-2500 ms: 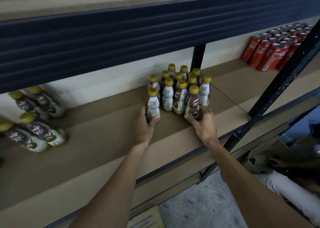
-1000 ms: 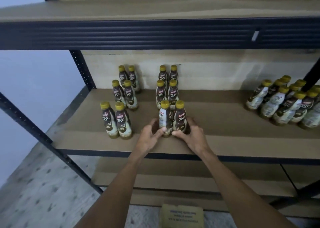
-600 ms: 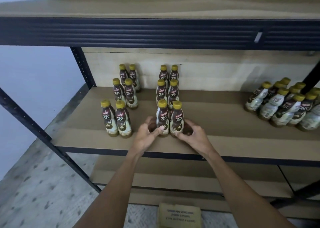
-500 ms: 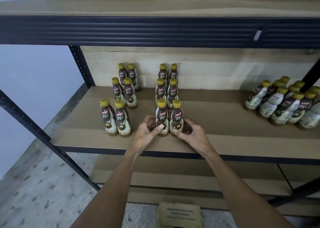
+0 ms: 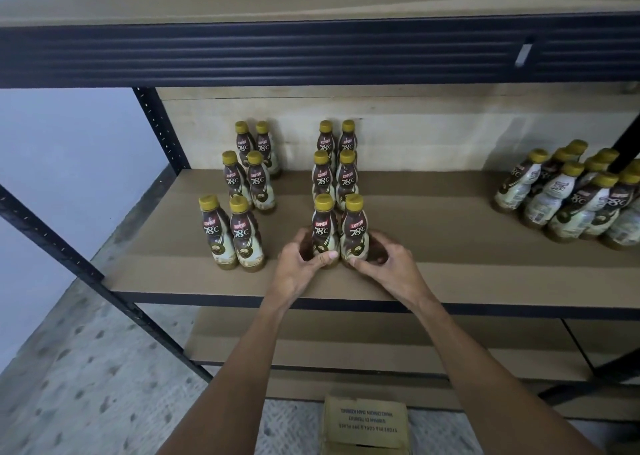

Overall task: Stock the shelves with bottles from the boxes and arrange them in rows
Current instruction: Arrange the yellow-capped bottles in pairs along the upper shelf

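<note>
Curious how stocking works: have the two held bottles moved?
Yes, leftward: the pair went from the cluster by the right upright to the middle rows' front.

brown-and-cream bottles (image 5: 325, 233) with yellow caps (image 5: 324, 201), tan shelf (image 5: 450, 246), black frame (image 5: 311, 52).

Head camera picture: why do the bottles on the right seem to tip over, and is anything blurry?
Head view: the wide-angle lens stretches the edges, so the right-hand bottles look tilted outward; same view: light is dim and even, without glare; labels on the front pair, gripped by the left hand and right hand, read sharp.
</note>
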